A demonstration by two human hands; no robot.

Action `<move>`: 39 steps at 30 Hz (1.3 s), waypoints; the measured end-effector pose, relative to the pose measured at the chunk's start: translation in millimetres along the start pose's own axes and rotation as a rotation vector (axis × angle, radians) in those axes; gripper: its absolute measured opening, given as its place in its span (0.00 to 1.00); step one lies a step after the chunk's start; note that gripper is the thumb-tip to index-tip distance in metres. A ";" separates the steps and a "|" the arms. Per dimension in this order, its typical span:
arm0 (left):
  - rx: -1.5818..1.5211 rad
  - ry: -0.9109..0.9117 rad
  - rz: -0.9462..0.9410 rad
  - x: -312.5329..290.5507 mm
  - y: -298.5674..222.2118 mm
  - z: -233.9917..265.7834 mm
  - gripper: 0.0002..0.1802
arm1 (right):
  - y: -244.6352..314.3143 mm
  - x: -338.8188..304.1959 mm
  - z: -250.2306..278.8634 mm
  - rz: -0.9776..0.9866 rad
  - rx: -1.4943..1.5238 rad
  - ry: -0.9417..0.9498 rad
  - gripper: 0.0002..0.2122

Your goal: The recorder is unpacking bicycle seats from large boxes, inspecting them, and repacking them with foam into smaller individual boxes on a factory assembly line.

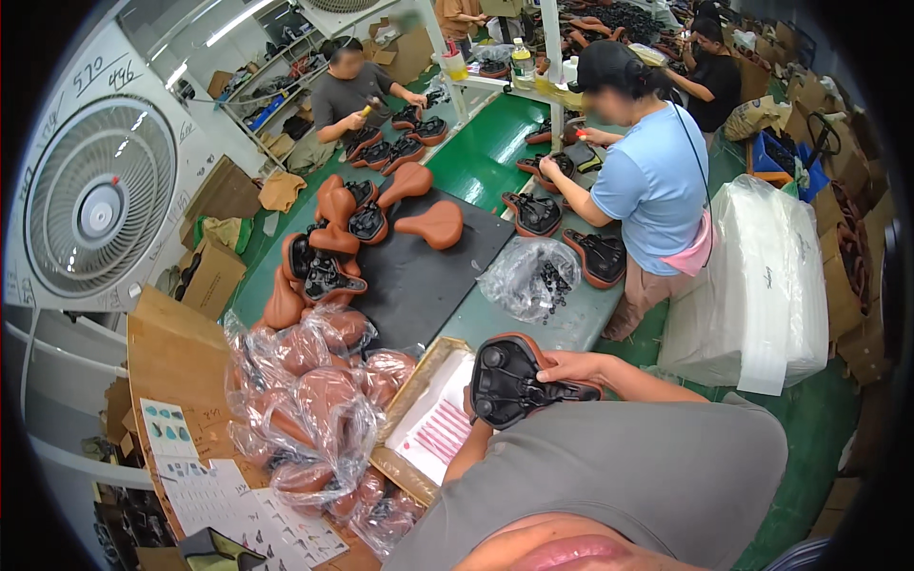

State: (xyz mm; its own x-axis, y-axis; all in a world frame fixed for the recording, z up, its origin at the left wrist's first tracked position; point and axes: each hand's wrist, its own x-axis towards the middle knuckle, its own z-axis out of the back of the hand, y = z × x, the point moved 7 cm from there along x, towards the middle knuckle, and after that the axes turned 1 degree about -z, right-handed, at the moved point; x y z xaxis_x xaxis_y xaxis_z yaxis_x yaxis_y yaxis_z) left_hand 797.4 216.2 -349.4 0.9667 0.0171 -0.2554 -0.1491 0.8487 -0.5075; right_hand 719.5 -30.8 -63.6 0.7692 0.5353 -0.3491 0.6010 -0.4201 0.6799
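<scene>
I hold a brown bicycle saddle [506, 379] upside down in front of my chest, its black underside and rails facing up. My right hand [569, 367] grips its right edge with the fingers curled over the rim. My left hand [473, 415] holds the saddle from below at the lower left and is mostly hidden by it; only the forearm shows clearly. Just under the saddle lies an open cardboard box [407, 407] holding white sheets with pink stripes.
Bagged brown saddles [314, 400] are piled to my left. Loose saddles [328, 252] lie on and beside a black mat [419, 281], next to a clear bag of black parts [531, 276]. A person in blue [647, 181] works across the green table. White wrapped stack [762, 285] right.
</scene>
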 end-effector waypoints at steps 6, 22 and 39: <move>0.053 0.016 0.076 -2.6 5.7 -0.6 0.20 | -14.7 -53.8 -10.3 -0.273 -0.285 0.035 0.41; -0.997 -0.162 -0.007 -133.7 23.4 218.2 0.19 | -41.9 52.5 -34.2 -0.014 0.079 0.137 0.33; -2.459 -0.289 -0.111 -229.5 68.6 290.2 0.13 | -54.3 102.0 -91.4 -0.213 0.330 0.171 0.27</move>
State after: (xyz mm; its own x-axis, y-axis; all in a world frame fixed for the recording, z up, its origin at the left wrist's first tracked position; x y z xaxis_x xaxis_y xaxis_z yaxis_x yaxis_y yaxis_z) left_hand 625.8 423.9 -86.8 0.9445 0.2485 -0.2149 0.2151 -0.9622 -0.1673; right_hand 745.5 113.6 -77.2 0.5899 0.7377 -0.3284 0.8012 -0.4841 0.3518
